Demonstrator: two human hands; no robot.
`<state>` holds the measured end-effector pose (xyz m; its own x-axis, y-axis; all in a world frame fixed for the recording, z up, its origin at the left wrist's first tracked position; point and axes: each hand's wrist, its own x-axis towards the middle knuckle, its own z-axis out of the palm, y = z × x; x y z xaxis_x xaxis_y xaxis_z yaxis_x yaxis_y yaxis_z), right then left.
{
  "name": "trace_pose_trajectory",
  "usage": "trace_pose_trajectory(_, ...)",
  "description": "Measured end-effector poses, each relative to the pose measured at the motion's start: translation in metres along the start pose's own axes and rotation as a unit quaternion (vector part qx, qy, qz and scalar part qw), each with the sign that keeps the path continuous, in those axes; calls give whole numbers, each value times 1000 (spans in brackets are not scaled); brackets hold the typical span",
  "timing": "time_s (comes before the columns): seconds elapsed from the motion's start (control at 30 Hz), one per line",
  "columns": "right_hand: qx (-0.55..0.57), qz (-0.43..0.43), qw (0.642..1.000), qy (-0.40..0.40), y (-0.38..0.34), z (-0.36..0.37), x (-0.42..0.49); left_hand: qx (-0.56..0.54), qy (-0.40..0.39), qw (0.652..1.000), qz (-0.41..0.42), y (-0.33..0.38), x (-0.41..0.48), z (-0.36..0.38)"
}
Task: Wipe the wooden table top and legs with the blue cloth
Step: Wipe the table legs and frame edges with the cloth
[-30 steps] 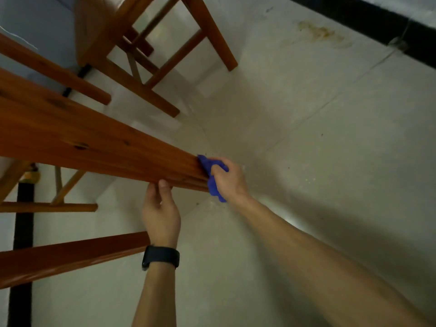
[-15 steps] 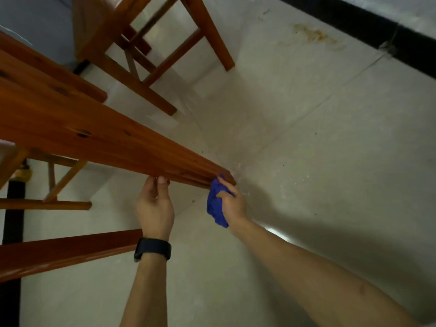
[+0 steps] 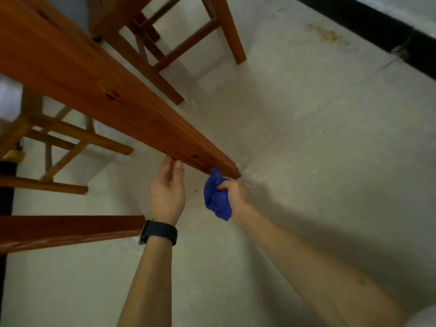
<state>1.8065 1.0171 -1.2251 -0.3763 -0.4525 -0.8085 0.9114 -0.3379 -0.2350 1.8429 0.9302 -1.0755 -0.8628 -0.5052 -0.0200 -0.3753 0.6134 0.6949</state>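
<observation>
Both hands are at the foot of the table leg point(image 3: 132, 109), close to the floor point(image 3: 306, 161). Your right hand point(image 3: 232, 192) grips the bunched cloth point(image 3: 215, 199), pressed against the leg's lower end; your left hand point(image 3: 167, 192) steadies the leg, fingers straight along its underside. Spread the cloth flatter, wrap it round the leg, and wipe every face along the grain.

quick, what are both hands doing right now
Left hand: open, fingertips touching the table leg.
Right hand: gripping the blue cloth.
</observation>
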Motion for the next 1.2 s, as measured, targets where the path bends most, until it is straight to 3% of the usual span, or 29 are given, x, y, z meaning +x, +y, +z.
trace_pose_trajectory(0.2,34,79,996,5,19,-6,6,-24,-28,999,-27,7,-2,-5)
trace_pose_trajectory(0.4,-52,-88,995,0,-13,20,-19,-8,-93,991,-98,-19,-16,-11)
trace_pose_trajectory(0.63,-253,-267,927,-73,19,69,-75,99,-87,969,-209,-83,-52,-70)
trace_pose_trajectory(0.87,-409,-231,871,-143,55,104,-78,105,20,966,-237,-137,-71,-167)
trace_pose_trajectory(1.03,-521,-262,784,-215,81,143,-95,54,195,954,-223,-156,-66,-230)
trace_pose_trajectory(1.2,-577,-350,688,-266,86,218,-149,-38,349,917,-190,-156,-59,-280)
